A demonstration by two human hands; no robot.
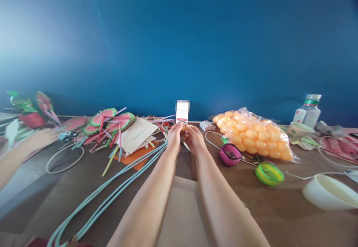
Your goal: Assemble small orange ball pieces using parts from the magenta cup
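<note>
My left hand point(175, 136) and my right hand point(193, 138) meet at the far middle of the brown table point(97, 187), fingers pinched together around a small orange-yellow thing point(183, 127) that I cannot make out. Right behind them stands a small white phone-like screen point(182, 112) against the blue wall. A clear bag of orange balls point(253, 134) lies to the right of my hands. A pink pouch point(229, 154) sits between my right hand and the bag.
Pink and green paper fans point(112, 120), straws and a white sheet lie left. Long pale blue tubes point(112, 191) run toward me. A green-yellow ring coil point(269, 173), white bowl point(327, 192), plastic bottle point(309, 111). Another person's arm point(25, 148) reaches in at left.
</note>
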